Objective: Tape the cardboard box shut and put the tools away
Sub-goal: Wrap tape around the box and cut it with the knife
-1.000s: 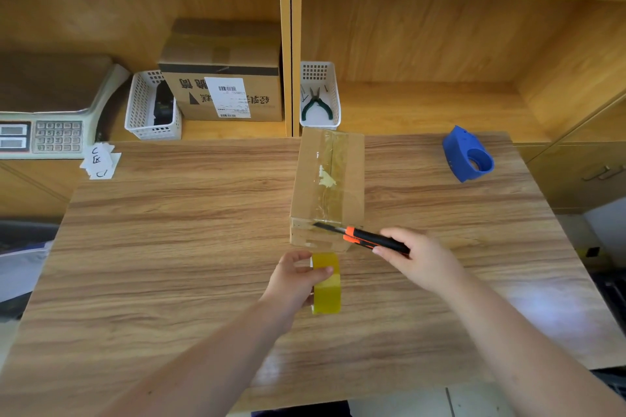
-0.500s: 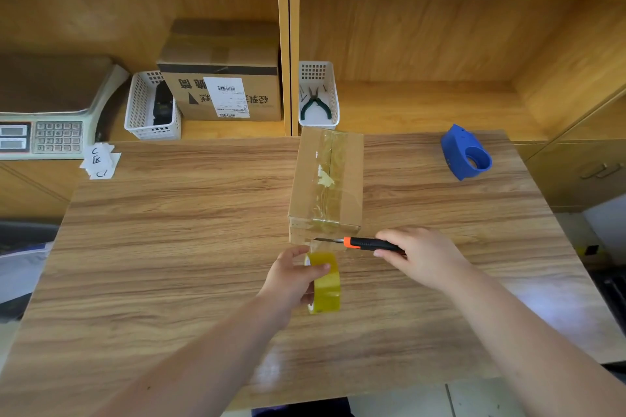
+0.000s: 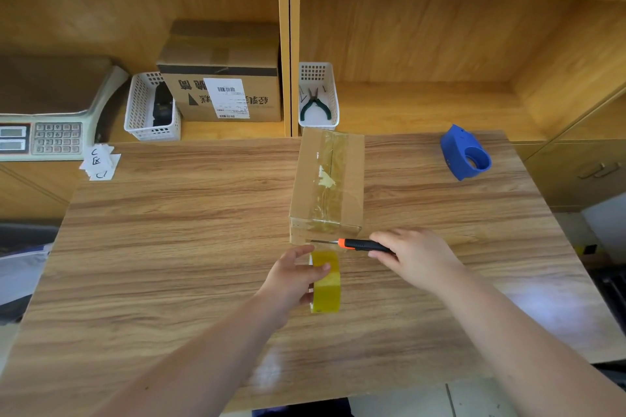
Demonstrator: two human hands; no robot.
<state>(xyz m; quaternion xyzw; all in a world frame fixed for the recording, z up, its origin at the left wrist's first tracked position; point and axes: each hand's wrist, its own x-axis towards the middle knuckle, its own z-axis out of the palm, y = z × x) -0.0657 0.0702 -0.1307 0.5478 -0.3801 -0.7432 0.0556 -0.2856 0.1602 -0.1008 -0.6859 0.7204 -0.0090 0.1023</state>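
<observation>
fingers [image 3: 315,269] of the left hand [image 3: 291,281] curled around a yellow tape roll [image 3: 326,283], gripping it on edge over the desk [image 3: 169,247]. fingers of the right hand [image 3: 415,259] closed around a utility knife [image 3: 359,244], black handle, orange collar, thin blade out and pointing left, toward the left hand. cardboard box [image 3: 327,183] just beyond both sets of fingers, flaps closed, clear tape laid along the top seam and folded down over the near end. blade tip lying against or just short of the box's near face, right above the roll; whether a strand of tape runs from roll to box cannot be told, being clear and thin.

likely step: cutting the tape free from the roll. risks, judged from this layout:

- blade aimed toward the left thumb, very near; a slip or a sudden give of the tape could carry the edge into it.
- slack in the strand could make the blade drag rather than cut, peeling the tape off the box end.
- too much pressure could score the cardboard.
- freed end could snap back and stick to the roll.

farther off, beyond the right fingers, a blue tape dispenser [image 3: 465,157]. past the box, on the shelf, a white basket [image 3: 318,73] holding pliers, a probable home for the tools.
</observation>
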